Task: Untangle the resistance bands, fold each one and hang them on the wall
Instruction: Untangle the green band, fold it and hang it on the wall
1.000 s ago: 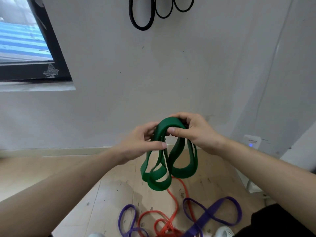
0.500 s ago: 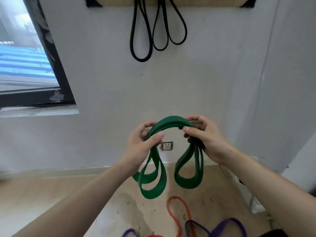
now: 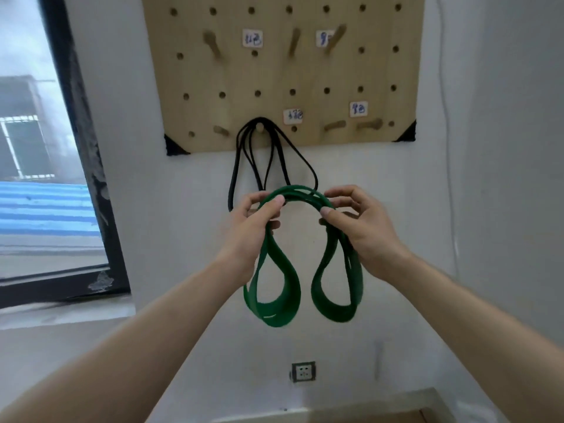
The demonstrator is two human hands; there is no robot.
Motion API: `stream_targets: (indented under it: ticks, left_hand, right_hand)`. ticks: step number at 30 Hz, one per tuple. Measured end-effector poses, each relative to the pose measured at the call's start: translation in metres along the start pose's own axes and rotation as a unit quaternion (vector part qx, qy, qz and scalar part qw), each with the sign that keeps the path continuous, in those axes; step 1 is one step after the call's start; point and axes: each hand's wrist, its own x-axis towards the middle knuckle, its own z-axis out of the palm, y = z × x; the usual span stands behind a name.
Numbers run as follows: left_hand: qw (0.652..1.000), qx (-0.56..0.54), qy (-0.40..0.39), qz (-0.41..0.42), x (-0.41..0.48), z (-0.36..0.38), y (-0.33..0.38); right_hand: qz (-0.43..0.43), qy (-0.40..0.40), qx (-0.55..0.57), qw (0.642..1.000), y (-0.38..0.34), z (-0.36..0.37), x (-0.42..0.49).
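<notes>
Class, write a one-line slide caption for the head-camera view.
Left hand and right hand grip a folded green band below a pegboard where a black band hangs.

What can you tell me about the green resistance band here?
The green band is a flat, wide, matte loop that looks like rubber, folded into several layers. The left hand and right hand pinch its top, which arches between them, and two doubled loops hang freely below, one under each hand. It is held in the air before the white wall, below the pegboard.
</notes>
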Motion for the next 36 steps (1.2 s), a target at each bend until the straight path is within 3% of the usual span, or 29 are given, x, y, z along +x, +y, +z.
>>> stream_targets:
  ticks: [10, 18, 26, 31, 36]
  left_hand:
    - [0.998, 0.002, 0.003, 0.057, 0.084, 0.076, 0.055]
    - [0.996, 0.026, -0.014, 0.088, 0.15, 0.123, 0.058]
    - [0.995, 0.044, 0.012, 0.094, 0.195, 0.132, 0.035]
    - [0.988, 0.105, 0.041, 0.103, 0.211, 0.127, 0.022]
    - [0.955, 0.233, 0.114, 0.146, 0.205, 0.13, 0.02]
  right_hand:
    - [-0.109, 0.119, -0.025, 0.987, -0.042, -0.024, 0.102]
    - [-0.191, 0.196, -0.174, 0.946, -0.026, -0.037, 0.156]
    - [-0.209, 0.144, -0.327, 0.91, 0.012, -0.034, 0.183]
    - [-0.214, 0.129, -0.322, 0.913, 0.024, -0.032, 0.198]
    - [-0.199, 0.104, -0.343, 0.912, 0.029, -0.034, 0.212]
